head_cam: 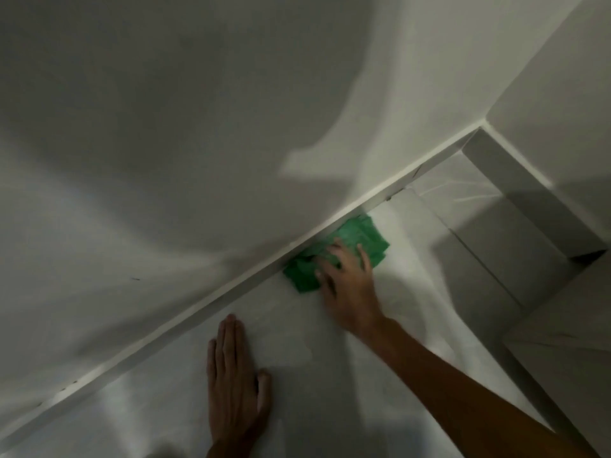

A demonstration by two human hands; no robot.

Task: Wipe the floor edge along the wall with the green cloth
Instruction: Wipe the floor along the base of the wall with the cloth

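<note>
Resting near, left hand (pixel 236 381): flat on the pale floor (pixel 330 375) at lower centre of the frame, palm down, fingers straight and together, thumb out to the side; it grasps nothing.
Right hand (pixel 344 285): centre right of the frame, forearm reaching in from the lower right corner; fingers spread and pressed down onto the green cloth (pixel 360 236), palm open rather than clenched, nothing closed in the fist.
Green cloth, place: on the floor, against the white baseboard (pixel 198 312) that runs diagonally from lower left to upper right.
Green cloth, look: bright green, folded or bunched in layers, partly covered by the fingers; edges motion-blurred.
Wall (pixel 165 143): plain white, upper left of the frame, crossed by soft shadows.
Far corner (pixel 484 125): upper right, where the baseboard meets a second wall.
Writing: none legible on the cloth.
</note>
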